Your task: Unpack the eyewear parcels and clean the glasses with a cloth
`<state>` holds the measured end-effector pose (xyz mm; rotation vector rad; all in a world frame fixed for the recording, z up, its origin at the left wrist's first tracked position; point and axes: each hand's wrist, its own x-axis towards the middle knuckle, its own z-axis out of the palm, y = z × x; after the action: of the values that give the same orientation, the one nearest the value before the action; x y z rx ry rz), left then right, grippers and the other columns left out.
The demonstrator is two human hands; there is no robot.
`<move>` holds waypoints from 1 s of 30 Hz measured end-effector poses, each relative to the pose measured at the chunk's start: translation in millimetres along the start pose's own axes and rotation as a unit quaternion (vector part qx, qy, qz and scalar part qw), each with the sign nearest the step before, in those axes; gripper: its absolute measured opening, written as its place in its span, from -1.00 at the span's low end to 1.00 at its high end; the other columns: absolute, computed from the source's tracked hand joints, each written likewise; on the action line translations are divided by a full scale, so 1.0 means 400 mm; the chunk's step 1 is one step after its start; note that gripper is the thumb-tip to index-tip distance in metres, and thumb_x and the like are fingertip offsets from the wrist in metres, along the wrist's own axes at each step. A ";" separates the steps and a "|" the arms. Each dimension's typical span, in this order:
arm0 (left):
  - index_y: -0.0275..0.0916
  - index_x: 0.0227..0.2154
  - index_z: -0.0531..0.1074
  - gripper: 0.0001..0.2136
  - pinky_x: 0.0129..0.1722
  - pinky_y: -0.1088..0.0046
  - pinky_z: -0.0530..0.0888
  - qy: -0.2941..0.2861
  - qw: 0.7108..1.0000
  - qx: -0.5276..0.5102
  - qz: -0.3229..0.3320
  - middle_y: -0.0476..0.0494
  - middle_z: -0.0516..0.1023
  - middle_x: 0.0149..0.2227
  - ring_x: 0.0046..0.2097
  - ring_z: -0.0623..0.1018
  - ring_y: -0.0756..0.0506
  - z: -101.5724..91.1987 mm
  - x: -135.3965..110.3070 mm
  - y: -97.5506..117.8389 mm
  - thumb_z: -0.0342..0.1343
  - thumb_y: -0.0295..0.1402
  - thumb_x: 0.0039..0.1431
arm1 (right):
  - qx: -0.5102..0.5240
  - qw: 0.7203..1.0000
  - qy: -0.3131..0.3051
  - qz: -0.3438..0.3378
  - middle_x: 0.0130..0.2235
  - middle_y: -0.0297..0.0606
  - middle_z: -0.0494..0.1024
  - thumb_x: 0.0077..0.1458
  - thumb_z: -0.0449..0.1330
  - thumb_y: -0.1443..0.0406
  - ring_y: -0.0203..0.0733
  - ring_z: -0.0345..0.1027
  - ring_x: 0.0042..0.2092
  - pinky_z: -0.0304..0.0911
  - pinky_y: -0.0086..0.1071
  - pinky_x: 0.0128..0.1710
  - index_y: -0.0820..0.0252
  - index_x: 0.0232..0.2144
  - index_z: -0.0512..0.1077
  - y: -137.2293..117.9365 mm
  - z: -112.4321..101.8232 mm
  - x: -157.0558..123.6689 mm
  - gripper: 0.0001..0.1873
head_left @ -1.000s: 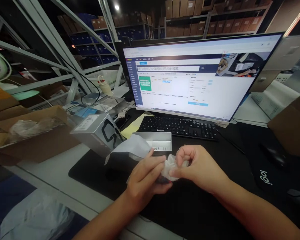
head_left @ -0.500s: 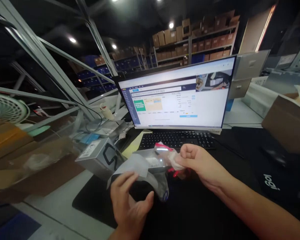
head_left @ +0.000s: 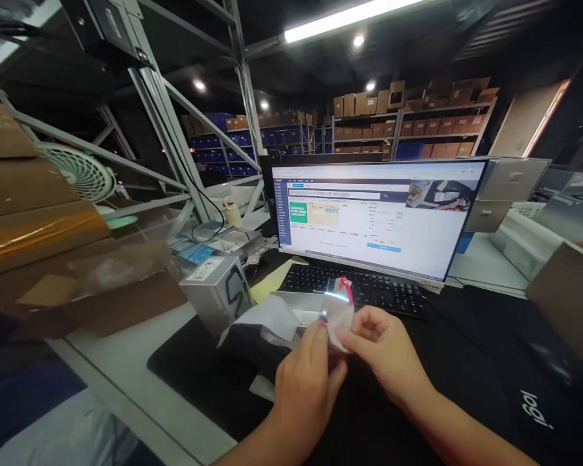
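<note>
Both hands meet at a small clear plastic bag with a red strip along its edge. My right hand pinches the bag's right side between thumb and fingertips. From the left, my left hand is closed on its lower left side, the fingertips partly hidden against the film. What the bag contains cannot be made out. Just behind the hands lies an open box, its inside pale, with white tissue paper folded out over its left side.
A grey printed box stands at the left of the black desk mat. Beyond lie a keyboard and a lit monitor. A mouse rests at right, near a cardboard box. Cartons are piled at left.
My left hand has moved right, from the tissue paper to the bag, and closed on it. My right hand still holds the bag. The head view has tilted up and shifted left.
</note>
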<state>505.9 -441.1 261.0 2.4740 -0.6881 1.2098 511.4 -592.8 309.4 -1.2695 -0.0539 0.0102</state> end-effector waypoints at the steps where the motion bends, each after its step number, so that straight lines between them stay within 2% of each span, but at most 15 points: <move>1: -0.35 0.07 0.32 -0.68 -0.26 0.36 0.63 -0.005 1.000 -0.014 -0.002 -0.36 0.58 -0.04 -0.12 0.65 -0.22 0.000 0.000 -0.008 0.00 -0.38 0.29 | -0.050 0.999 -0.017 -0.004 -0.52 -0.40 0.50 -0.29 0.51 0.30 -0.30 0.36 -0.44 0.30 -0.44 -0.39 0.19 -0.58 0.35 -0.005 -0.004 0.000 -0.63; 5: -0.33 0.10 0.30 -0.65 -0.17 0.35 0.65 0.002 0.999 -0.054 0.000 -0.37 0.56 0.03 -0.04 0.64 -0.22 0.000 -0.001 -0.028 0.02 -0.41 0.27 | -0.192 0.979 -0.047 -0.038 -0.54 -0.38 0.46 -0.21 0.38 0.32 -0.31 0.28 -0.47 0.21 -0.43 -0.44 0.18 -0.64 0.32 -0.017 -0.014 -0.001 -0.73; 9: -0.33 0.11 0.32 -0.66 -0.13 0.36 0.64 -0.016 0.996 -0.083 0.019 -0.38 0.56 0.05 -0.02 0.64 -0.22 -0.002 0.000 -0.034 0.01 -0.41 0.29 | -0.245 0.968 -0.038 -0.038 -0.61 -0.43 0.35 -0.25 0.34 0.34 -0.38 0.13 -0.53 0.04 -0.46 -0.52 0.17 -0.70 0.24 -0.017 -0.025 0.007 -0.70; 12: -0.34 0.09 0.35 -0.69 -0.07 0.38 0.62 -0.018 0.993 -0.101 0.057 -0.39 0.57 0.05 0.02 0.63 -0.22 -0.006 0.010 -0.041 0.01 -0.42 0.32 | -0.211 0.977 -0.033 -0.002 -0.66 -0.48 0.27 -0.29 0.37 0.32 -0.42 0.04 -0.57 -0.05 -0.48 -0.56 0.15 -0.72 0.19 -0.024 -0.048 0.027 -0.63; 16: -0.34 0.07 0.37 -0.72 -0.09 0.42 0.63 -0.026 0.988 -0.115 0.096 -0.37 0.57 0.06 0.01 0.64 -0.20 -0.006 0.023 -0.047 0.01 -0.42 0.34 | -0.089 0.995 -0.026 0.024 -0.65 -0.51 0.27 -0.38 0.47 0.30 -0.45 0.03 -0.58 -0.03 -0.51 -0.56 0.16 -0.71 0.16 -0.032 -0.086 0.064 -0.52; 19: -0.35 0.10 0.35 -0.70 -0.10 0.41 0.63 -0.033 0.988 -0.122 0.091 -0.39 0.56 0.08 0.01 0.64 -0.20 -0.004 0.020 -0.045 0.01 -0.42 0.35 | -0.026 0.999 -0.027 0.038 -0.62 -0.48 0.32 -0.41 0.52 0.23 -0.43 0.08 -0.57 -0.01 -0.50 -0.55 0.16 -0.69 0.16 -0.031 -0.100 0.083 -0.46; 21: -0.35 0.12 0.33 -0.68 -0.08 0.40 0.63 -0.042 0.989 -0.124 0.074 -0.41 0.55 0.09 0.03 0.63 -0.20 -0.003 0.012 -0.044 0.00 -0.40 0.36 | -0.026 0.999 -0.025 0.039 -0.61 -0.47 0.34 -0.41 0.53 0.22 -0.43 0.08 -0.56 0.00 -0.50 -0.55 0.16 -0.68 0.16 -0.028 -0.094 0.086 -0.45; 23: -0.34 0.12 0.33 -0.68 -0.06 0.38 0.62 -0.049 0.989 -0.128 0.055 -0.41 0.55 0.08 0.05 0.62 -0.21 -0.002 0.003 -0.045 -0.01 -0.39 0.36 | -0.059 0.998 -0.020 0.033 -0.63 -0.48 0.30 -0.38 0.50 0.23 -0.43 0.04 -0.57 -0.01 -0.50 -0.55 0.15 -0.68 0.16 -0.021 -0.077 0.077 -0.48; 26: -0.33 0.11 0.33 -0.68 -0.05 0.39 0.62 -0.056 0.988 -0.140 0.026 -0.39 0.55 0.07 0.07 0.60 -0.21 -0.003 -0.009 -0.052 0.01 -0.40 0.34 | -0.161 0.987 -0.015 -0.001 -0.65 -0.48 0.26 -0.28 0.41 0.25 -0.41 0.02 -0.56 0.00 -0.48 -0.55 0.14 -0.71 0.15 0.004 -0.040 0.047 -0.56; 28: -0.30 0.12 0.32 -0.66 -0.08 0.41 0.63 -0.049 0.988 -0.149 0.008 -0.37 0.55 0.07 0.05 0.61 -0.20 -0.005 -0.012 -0.058 0.03 -0.42 0.31 | -0.254 0.966 -0.014 -0.056 -0.63 -0.45 0.31 -0.20 0.35 0.27 -0.36 0.09 -0.54 0.09 -0.44 -0.52 0.14 -0.72 0.18 0.032 -0.015 0.022 -0.62; 30: -0.25 0.13 0.31 -0.64 -0.14 0.43 0.64 -0.043 0.986 -0.160 -0.010 -0.33 0.56 0.04 -0.01 0.64 -0.19 -0.008 -0.011 -0.063 0.04 -0.45 0.27 | -0.328 0.935 -0.005 -0.132 -0.62 -0.43 0.36 -0.13 0.29 0.31 -0.31 0.16 -0.52 0.26 -0.37 -0.38 0.13 -0.72 0.20 0.062 0.006 0.003 -0.66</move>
<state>515.1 -417.4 257.7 2.2676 -0.8073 0.9069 513.3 -583.2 286.4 -1.9223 -0.2530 -0.2515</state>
